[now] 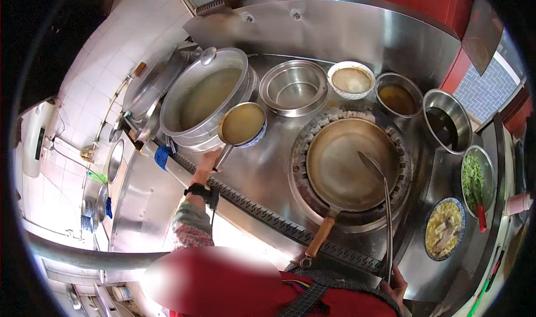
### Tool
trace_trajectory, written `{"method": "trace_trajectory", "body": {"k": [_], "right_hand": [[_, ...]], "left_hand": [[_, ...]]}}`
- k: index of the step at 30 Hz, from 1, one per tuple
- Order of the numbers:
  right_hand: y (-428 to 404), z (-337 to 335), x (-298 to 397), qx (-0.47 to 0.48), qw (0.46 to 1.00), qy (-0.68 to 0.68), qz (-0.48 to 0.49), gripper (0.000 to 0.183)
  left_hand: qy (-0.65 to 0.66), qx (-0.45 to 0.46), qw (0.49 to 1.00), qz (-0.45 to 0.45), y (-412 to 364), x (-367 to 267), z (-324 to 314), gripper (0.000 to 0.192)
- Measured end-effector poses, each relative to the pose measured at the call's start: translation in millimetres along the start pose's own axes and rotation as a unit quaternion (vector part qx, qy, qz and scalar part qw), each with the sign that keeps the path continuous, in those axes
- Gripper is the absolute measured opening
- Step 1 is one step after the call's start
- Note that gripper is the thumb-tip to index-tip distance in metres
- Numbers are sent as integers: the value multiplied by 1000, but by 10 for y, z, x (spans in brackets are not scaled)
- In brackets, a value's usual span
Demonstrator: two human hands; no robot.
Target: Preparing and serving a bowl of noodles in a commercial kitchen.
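Note:
With its fingers around the handle, my left hand [207, 164] holds a metal ladle or small pan [243, 123] filled with cloudy yellowish liquid, over a blue-and-white bowl [256, 138]. Behind it a large metal pot [169, 118] holds similar liquid. My right hand [395, 287], at the lower right, grips the handle of a long metal wok spatula [387, 200]; its blade rests in the wok. The wok [347, 166] has a wooden handle [321, 235], sits on the round burner and shows only a shiny, wet-looking surface inside.
Around the burner stand a steel basin [293, 86], a white bowl [351, 80], bowls of brown liquid [398, 95] and dark liquid [447, 122], chopped greens [472, 174] with a red-handled tool, and a patterned dish of food [444, 229]. A raised steel backsplash [335, 28] borders the stove.

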State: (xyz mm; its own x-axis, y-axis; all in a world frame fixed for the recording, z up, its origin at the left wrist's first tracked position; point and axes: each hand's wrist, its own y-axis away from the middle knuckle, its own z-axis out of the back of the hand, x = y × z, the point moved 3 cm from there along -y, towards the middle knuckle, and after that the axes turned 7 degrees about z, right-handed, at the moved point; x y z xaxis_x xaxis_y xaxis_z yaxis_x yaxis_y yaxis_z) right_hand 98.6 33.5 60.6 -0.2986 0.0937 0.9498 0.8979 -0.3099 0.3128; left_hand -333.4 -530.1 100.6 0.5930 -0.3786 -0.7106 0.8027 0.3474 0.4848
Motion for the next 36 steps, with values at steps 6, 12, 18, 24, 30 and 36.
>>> {"method": "trace_trajectory", "body": {"k": [6, 12, 18, 24, 30, 36], "right_hand": [[77, -83, -118, -26, 999, -21, 24, 61], [69, -202, -83, -40, 999, 31, 15, 60], [-18, -311, 98, -31, 999, 8, 0, 60], [-102, -278, 20, 17, 1000, -2, 2, 62], [-220, -283, 86, 5, 1000, 1, -17, 57], [-245, -221, 53, 20, 1000, -11, 22, 57]], "left_hand": [[107, 218, 965, 100, -93, 39, -319, 26], [209, 259, 943, 3, 58, 117, -681, 13], [175, 194, 964, -58, 505, 92, -712, 15], [107, 202, 971, -73, 1221, 8, -777, 13], [90, 292, 950, -67, 1848, 75, -1179, 11], [74, 411, 908, 18, 2181, 159, -1800, 11]]}}
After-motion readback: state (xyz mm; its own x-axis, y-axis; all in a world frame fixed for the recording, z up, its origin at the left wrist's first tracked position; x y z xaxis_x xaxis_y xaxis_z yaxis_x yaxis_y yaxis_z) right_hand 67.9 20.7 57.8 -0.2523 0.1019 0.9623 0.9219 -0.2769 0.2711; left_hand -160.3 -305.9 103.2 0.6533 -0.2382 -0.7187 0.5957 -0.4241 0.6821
